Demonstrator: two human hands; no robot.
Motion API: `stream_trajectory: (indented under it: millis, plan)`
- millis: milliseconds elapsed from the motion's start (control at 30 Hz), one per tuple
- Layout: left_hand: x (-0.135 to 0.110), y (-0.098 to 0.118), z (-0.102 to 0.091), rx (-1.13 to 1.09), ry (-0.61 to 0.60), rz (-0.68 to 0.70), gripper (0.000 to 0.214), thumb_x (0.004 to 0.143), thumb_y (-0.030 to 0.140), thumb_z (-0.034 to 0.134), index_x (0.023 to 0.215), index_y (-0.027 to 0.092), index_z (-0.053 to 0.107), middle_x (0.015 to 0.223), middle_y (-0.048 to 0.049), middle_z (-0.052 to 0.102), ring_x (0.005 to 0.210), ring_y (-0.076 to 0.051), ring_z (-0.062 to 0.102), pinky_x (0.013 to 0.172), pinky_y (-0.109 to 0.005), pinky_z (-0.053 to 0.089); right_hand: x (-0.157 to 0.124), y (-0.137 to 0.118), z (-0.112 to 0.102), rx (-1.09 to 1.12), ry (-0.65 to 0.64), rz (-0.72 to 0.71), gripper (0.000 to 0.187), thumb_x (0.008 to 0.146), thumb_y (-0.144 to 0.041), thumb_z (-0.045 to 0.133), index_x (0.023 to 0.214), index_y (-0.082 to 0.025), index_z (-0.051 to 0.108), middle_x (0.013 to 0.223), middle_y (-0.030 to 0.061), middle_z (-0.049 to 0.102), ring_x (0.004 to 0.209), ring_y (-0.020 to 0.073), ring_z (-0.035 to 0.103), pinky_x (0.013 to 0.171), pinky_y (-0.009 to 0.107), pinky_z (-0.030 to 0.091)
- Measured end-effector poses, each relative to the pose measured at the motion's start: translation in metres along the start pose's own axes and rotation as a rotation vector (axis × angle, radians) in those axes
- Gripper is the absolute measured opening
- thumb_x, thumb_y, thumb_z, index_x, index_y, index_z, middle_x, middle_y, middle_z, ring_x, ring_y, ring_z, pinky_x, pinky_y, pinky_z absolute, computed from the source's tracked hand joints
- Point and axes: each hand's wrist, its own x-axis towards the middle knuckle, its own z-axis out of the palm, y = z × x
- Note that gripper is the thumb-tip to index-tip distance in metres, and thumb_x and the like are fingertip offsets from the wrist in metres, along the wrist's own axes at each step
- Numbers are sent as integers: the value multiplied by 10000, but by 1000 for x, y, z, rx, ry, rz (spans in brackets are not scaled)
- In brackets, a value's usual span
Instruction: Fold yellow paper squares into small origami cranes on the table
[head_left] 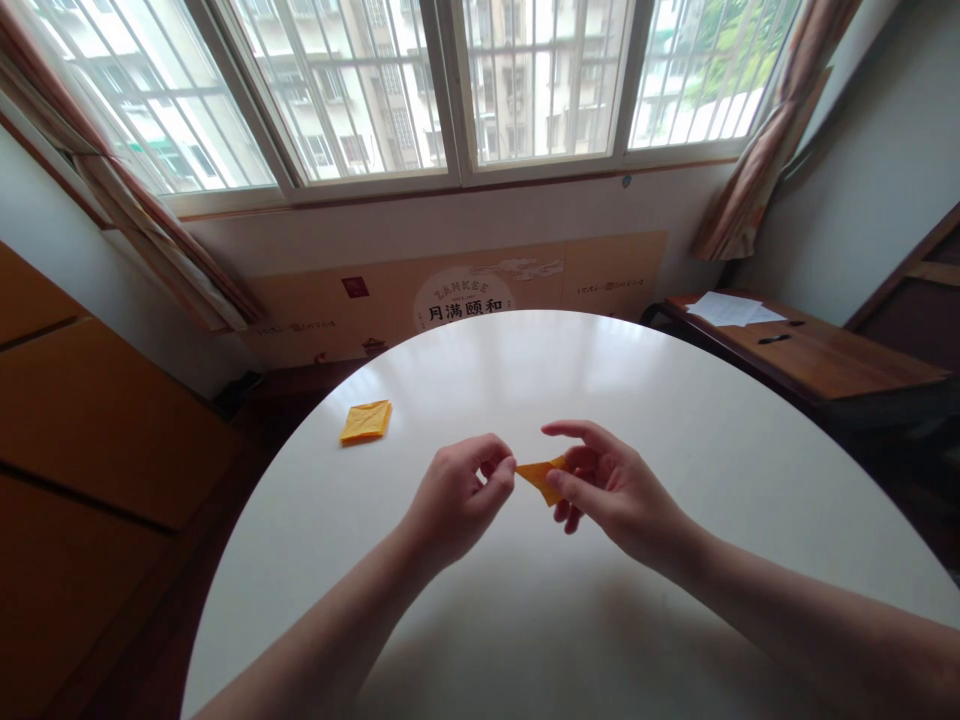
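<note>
Between my two hands, above the white round table [600, 400], is a small piece of folded yellow paper [537, 477] with a pointed left end. My left hand [466, 490] pinches that tip between thumb and forefinger. From the other side my right hand [611, 487] grips the wider end, thumb in front and fingers behind, its forefinger lifted away. Part of the paper is hidden behind the right thumb and fingers. Off to the left on the tabletop lies a flat, square stack of yellow paper [365, 422], touched by neither hand.
A wooden side table [832, 350] on the right carries white papers [733, 308] and a dark pen-like object [774, 339]. Beyond the round table, a printed panel [615, 275] stands below barred windows [540, 90]. An orange-brown cabinet [97, 410] is at the left.
</note>
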Motion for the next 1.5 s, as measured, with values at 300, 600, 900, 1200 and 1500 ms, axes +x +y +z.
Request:
stream_trajectory:
  millis: [300,600,900,1200,1500]
  plan:
    - [-1,-7,11,-345,28,-189,305,929,431,518,806,162,591,710,-6,593,560,-114,541,459,-211,486,3,-2,-3,-61,68,14,359,875,-374,714,1168,-204,596,788,14,709,615,159,680,503,262,578]
    - [-3,-5,21,-404,-85,-286,252,878,380,612,877,135,671,729,-42,671,598,-134,592,449,-202,495,6,1,-3,-164,-56,99,292,871,-453,698,908,-184,592,802,36,705,708,192,708,464,216,499]
    - [-3,-13,21,-200,-128,-360,145,814,310,653,855,172,638,727,-11,692,540,-126,572,494,-234,463,17,-4,-21,-629,-69,-14,132,882,-300,627,872,-196,706,834,42,737,775,189,673,656,287,500]
    - [-9,-9,27,375,-181,-79,74,823,209,662,778,227,718,850,-14,717,837,-212,635,711,-298,443,19,-2,-32,-879,-262,3,95,813,-245,663,776,-218,746,760,-3,738,690,154,630,636,254,439]
    - [-9,-2,15,463,-343,87,205,865,152,622,870,255,798,911,-30,728,908,-218,613,770,-306,472,17,-2,-30,-907,-305,-135,59,791,-231,701,778,-198,748,733,7,709,672,142,603,632,239,421]
